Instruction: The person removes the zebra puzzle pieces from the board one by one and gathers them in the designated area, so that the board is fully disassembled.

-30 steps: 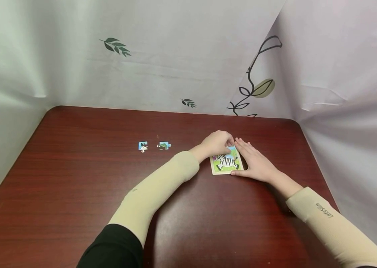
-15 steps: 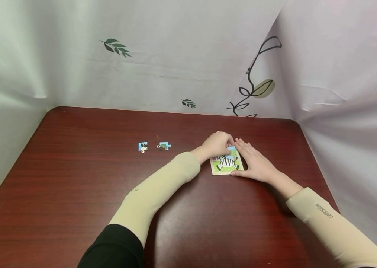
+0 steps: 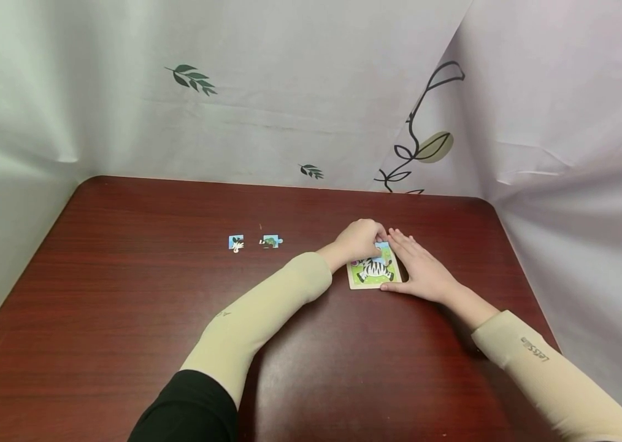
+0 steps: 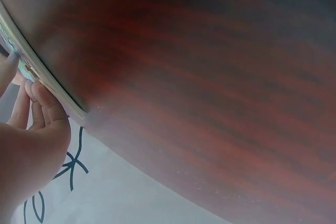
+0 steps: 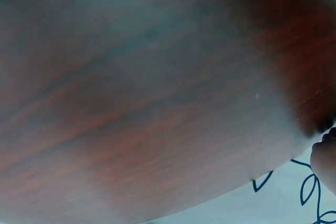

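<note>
A small zebra jigsaw puzzle [image 3: 375, 270] lies in its pale wooden frame on the table. Over its upper part my left hand [image 3: 359, 239] bends its fingers, pinching a puzzle piece [image 4: 26, 70] between thumb and fingertips; most of that piece is hidden. My right hand [image 3: 424, 270] lies along the frame's right side with fingers straight, fingertips at the top corner and thumb at the bottom edge. In the left wrist view the frame shows edge-on at the far left. Only a bit of the right hand shows in the right wrist view.
Two loose puzzle pieces lie to the left of the puzzle: one with part of a zebra [image 3: 236, 243] and one blue and green [image 3: 271, 241]. The brown wooden table [image 3: 123, 294] meets a white leaf-patterned curtain [image 3: 267, 123] behind and at the sides.
The left hand has shifted very slightly toward the near side over the puzzle. The right hand, the frame and the two loose pieces stay put.
</note>
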A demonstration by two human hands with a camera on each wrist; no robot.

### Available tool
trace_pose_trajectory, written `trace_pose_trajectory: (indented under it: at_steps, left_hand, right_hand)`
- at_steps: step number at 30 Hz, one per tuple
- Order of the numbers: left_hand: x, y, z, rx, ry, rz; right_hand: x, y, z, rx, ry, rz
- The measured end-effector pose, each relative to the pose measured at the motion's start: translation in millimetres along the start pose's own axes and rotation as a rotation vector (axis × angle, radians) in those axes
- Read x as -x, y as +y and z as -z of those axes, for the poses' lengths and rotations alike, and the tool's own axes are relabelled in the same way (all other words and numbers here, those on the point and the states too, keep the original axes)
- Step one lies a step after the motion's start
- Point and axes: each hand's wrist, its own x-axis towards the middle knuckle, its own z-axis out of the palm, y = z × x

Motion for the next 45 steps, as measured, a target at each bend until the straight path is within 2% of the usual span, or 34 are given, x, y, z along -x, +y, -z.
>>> trace_pose_trajectory:
  at_steps: [7, 20, 37, 45]
  left_hand:
    - [0.7, 0.9, -1.1, -0.021, 0.024, -0.006]
    - [3.3, 0.7, -4.4, 0.027, 0.062, -0.031]
    - [1.5, 4.0, -4.6, -0.063, 0.054, -0.075]
    - [2.8, 5.5, -5.4, -0.156, 0.055, -0.119]
  right_hand:
    - [-0.3, -1.3, 0.4, -0.005, -0.020, -0.023]
    - [1.4, 0.2, -1.5, -0.022, -0.005, -0.011]
    - [-0.3, -1.2, 0.7, -0.014, -0.019, -0.016]
    - [0.0, -1.5, 0.5, -0.014, -0.016, -0.009]
